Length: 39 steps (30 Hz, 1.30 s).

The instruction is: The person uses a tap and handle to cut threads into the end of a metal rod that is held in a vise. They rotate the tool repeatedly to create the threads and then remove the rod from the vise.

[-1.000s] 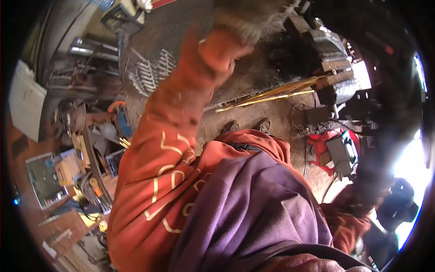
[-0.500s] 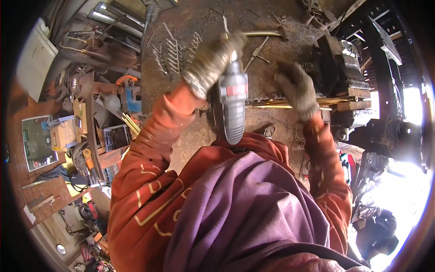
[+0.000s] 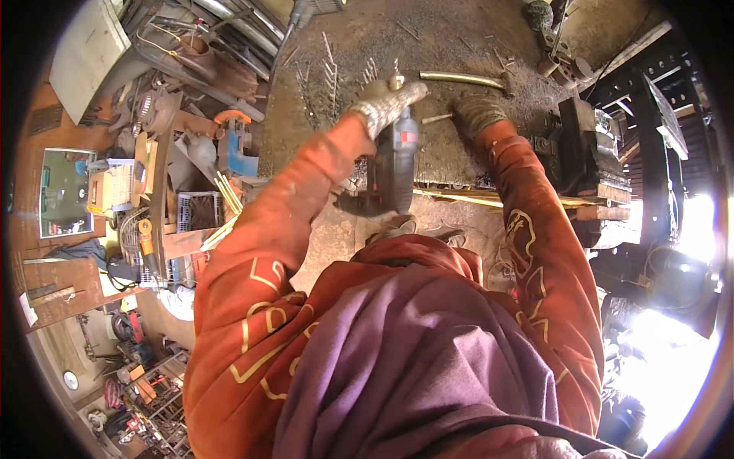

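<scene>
Left hand, in a pale knit glove, grip closed about the front end of a grey-and-black drill. Chuck and bit point away from the body, over the bench; the drill's rear reaches back past the near edge, above the floor, a dark part of it jutting leftward.

Right hand, also gloved, low over the bench at the right of the drill, well apart from it. Fingers dark and blurred; cannot tell whether the grip is spread or pressed together, or has anything in it. A short pale rod lies just beside its left side, toward the drill.

Beyond both hands: hammer on the bench, light handle lying crosswise, dark head to the right. Left of the drill, slender ridged metal pieces. Dark crumbs and scraps scattered round about.

Near edge: long yellow rods, running right toward wooden blocks.

Further left, off the bench: blue-and-orange tool, pale plastic crate, second bundle of yellow rods near the crate. Upper left, metal pipes.

Wearer: orange sweatshirt, purple cloth over the chest.
</scene>
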### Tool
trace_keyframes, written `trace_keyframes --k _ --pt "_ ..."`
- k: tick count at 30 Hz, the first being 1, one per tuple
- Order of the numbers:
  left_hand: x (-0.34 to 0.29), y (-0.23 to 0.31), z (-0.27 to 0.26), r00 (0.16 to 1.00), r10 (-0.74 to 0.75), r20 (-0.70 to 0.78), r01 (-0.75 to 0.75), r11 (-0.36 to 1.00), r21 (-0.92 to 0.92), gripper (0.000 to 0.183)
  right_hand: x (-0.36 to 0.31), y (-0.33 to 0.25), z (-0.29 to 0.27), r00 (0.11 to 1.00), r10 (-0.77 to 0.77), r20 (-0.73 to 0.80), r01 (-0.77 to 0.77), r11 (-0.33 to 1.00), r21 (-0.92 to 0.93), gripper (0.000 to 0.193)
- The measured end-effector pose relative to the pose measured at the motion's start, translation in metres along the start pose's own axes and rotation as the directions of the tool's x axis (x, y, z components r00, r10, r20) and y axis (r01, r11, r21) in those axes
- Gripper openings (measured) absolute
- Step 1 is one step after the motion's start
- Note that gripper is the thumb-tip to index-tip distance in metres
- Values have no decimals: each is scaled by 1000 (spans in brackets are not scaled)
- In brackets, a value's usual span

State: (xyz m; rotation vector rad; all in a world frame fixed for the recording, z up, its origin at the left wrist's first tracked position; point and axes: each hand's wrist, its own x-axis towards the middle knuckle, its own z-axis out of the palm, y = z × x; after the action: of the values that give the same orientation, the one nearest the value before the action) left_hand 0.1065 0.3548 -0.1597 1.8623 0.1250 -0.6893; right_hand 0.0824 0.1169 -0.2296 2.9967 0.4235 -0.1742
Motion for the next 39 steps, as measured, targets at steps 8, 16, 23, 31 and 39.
trace_keyframes --k 8,16,23,31,39 --pt "127 -45 28 975 223 14 -186 780 597 75 -54 31 -26 916 345 -205 -204 842 500 26" --pt "154 -43 2 960 253 -118 -66 615 786 79 -173 51 -74 907 412 -89 203 -243 949 37" --pt "-19 128 123 647 755 108 -760 650 13 62 -301 97 -173 860 480 -177 -142 557 818 33" --pt "-56 173 266 -8 783 622 -998 -46 44 31 -314 133 -155 838 528 -136 -334 693 639 36" --pt "-22 168 284 19 780 625 -990 102 -97 23 -307 136 -153 814 572 -98 -392 667 633 34"
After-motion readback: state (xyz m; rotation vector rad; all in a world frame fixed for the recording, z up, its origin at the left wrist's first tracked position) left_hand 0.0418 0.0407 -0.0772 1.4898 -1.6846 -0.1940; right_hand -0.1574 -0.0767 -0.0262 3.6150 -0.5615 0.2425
